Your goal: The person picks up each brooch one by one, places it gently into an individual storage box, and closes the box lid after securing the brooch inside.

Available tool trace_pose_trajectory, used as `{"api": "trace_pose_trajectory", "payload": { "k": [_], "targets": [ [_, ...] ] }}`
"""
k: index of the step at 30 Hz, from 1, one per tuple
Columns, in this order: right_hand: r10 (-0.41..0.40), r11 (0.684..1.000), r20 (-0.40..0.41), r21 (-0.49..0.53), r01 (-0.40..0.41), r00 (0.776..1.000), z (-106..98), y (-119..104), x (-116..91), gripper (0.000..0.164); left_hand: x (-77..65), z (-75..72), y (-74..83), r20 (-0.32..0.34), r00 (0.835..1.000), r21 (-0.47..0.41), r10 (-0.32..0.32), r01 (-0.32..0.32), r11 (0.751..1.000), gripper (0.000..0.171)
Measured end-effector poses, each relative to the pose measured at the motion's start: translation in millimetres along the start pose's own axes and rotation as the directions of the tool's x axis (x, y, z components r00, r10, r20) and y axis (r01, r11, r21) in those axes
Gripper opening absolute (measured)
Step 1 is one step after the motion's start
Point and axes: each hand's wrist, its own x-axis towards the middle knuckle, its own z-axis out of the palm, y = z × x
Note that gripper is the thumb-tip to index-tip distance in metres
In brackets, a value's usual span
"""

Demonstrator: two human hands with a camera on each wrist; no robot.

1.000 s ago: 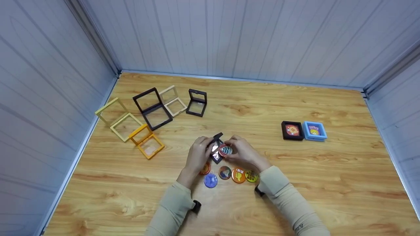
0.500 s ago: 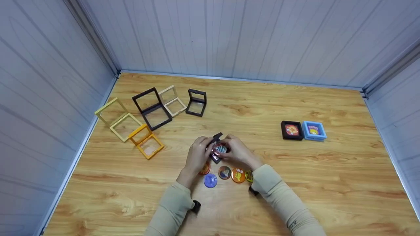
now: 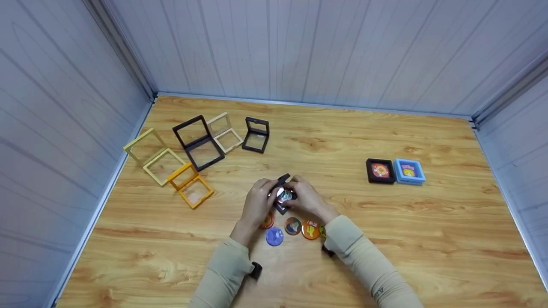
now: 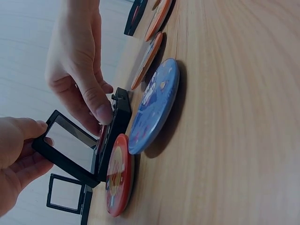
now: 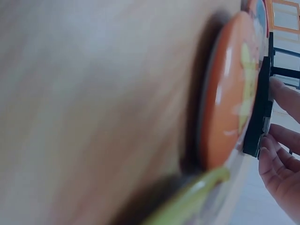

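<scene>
A small black display frame (image 3: 281,209) stands with its lid raised on the wooden table between the hands. My left hand (image 3: 257,199) pinches the edge of the lid (image 4: 70,168). My right hand (image 3: 309,197) holds a round badge (image 3: 284,195) by its edges inside the base of the frame, under the tilted lid. Glare covers part of the badge's face. Nearest the frame lie a red badge (image 4: 119,176) and a blue-purple badge (image 3: 274,236). Beside them are a dark picture badge (image 3: 293,226), an orange badge (image 3: 311,229) and a yellow-green badge (image 3: 323,231), partly hidden by the right sleeve.
Several open frames stand at the left: yellow (image 3: 165,166), orange (image 3: 196,192), large black (image 3: 205,154), cream (image 3: 229,140) and small black (image 3: 256,142). At the right sit a closed black frame (image 3: 380,171) and light-blue frames (image 3: 409,171), with badges inside. Pale panels (image 3: 274,51) enclose the table.
My right hand has moved left with the badge, from beside the frame's base into it. The left hand keeps its hold on the lid.
</scene>
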Motion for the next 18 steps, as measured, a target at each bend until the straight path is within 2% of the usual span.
{"api": "trace_pose_trajectory", "payload": {
  "k": [8, 18],
  "targets": [
    [0.000, 1.000, 0.008, -0.025, 0.000, 1.000, -0.2, 0.8, -0.9, 0.044, 0.3, 0.3, -0.2, 0.006, 1.000, 0.013, 0.003, -0.003, 1.000, 0.016],
    [0.025, 0.999, -0.004, 0.039, -0.025, 1.000, -7.3, 4.3, -9.6, 0.052, -0.1, 0.8, -0.3, -0.003, 1.000, 0.001, 0.013, -0.013, 1.000, 0.016]
  ]
}}
